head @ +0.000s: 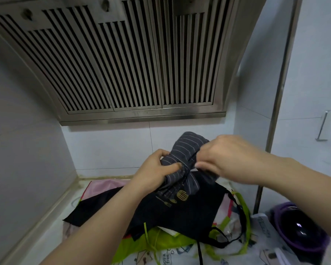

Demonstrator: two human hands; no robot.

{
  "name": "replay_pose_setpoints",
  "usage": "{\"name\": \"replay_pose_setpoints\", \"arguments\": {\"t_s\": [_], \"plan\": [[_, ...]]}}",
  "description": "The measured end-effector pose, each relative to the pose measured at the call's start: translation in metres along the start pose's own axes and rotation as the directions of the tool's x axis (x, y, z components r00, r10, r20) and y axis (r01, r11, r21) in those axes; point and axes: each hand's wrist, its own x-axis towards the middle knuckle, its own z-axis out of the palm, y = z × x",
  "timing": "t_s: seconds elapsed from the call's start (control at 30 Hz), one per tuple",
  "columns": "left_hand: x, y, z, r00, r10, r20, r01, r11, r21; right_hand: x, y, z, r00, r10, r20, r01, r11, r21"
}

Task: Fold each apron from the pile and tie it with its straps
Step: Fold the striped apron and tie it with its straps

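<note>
Both hands up over the desk: left hand fingers grip the bundled striped apron, right hand pinches its right side, above black apron on pile.

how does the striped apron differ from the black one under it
The striped apron is grey with thin pale lines; the black apron bears a gold utensil print. The striped apron is bunched, gripped by the left hand and right hand; the black apron lies spread out, straps loose. Both are dark cloth.
</note>
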Motion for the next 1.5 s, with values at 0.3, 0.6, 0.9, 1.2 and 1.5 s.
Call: {"name": "replay_pose_setpoints", "arguments": {"t_s": [0.3,0.6,0.9,1.2,1.5], "plan": [[-0.015,0.014,0.032,0.966,0.254,0.049,-0.228,0.751,0.620,0.017,0.003,-0.001,0.979,-0.054,0.197,0.045,0.998,0.053],[-0.026,0.002,0.026,0.962,0.235,0.140,-0.274,0.839,0.470,0.002,0.007,0.026,0.975,0.208,0.080,-0.219,0.827,0.518],[-0.036,0.001,0.023,0.971,0.191,0.147,-0.221,0.948,0.229,-0.008,0.007,0.021,0.954,0.299,0.027,-0.232,0.674,0.702],[-0.042,0.000,0.031,0.887,0.462,0.031,-0.394,0.718,0.574,-0.013,0.004,0.036,0.885,0.464,-0.029,-0.258,0.542,0.800],[-0.038,-0.012,0.038,0.769,0.639,-0.009,-0.446,0.548,0.708,-0.012,-0.014,0.049,0.719,0.691,-0.072,-0.206,0.311,0.928]]}}
